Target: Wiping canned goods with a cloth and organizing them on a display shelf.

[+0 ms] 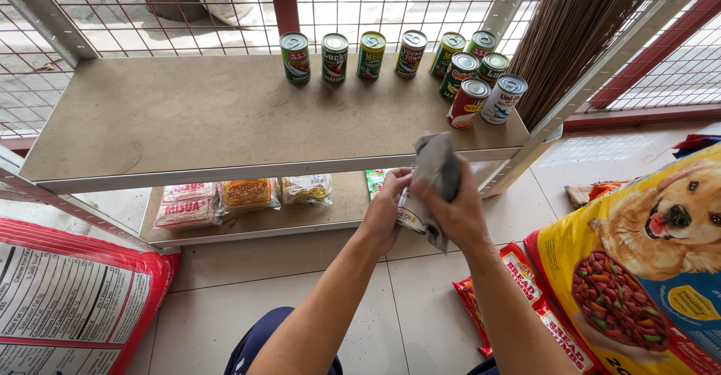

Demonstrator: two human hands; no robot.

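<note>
Right hand point(454, 210): raised in front of the shelving, fingers closed around a crumpled grey cloth point(438, 166), which bunches above the knuckles and hangs below the palm. Left hand point(389, 204): just beside it, fingers wrapped on a small can point(410, 213) with a pale label, held between the two hands and partly under the cloth, level with the front edge of the upper shelf point(225, 116). Upper shelf: bare brown board on the left and middle; a row of upright tins point(334, 58) along the back and a tighter cluster of tins point(473, 89) at the right end, two of them near the front edge. Lower shelf point(338, 210): three clear packets of noodles point(246, 193) at the left, a green packet point(375, 179) behind the hands. Floor: large red sack point(82, 285) at left, yellow dog-food bag point(646, 270) at right, red breadcrumb packets point(541, 307) beside it. A broom of brown fibres point(563, 52) leans at the right upright. Risks, as judged: the can is gripped by one hand only and could slip onto the tiles; a trailing cloth or elbow could topple the front tins at the shelf's right end. Not legible: most of the can's body, covered by cloth and fingers; the green packet, largely hidden; both sacks cut off by the frame edge.
</note>
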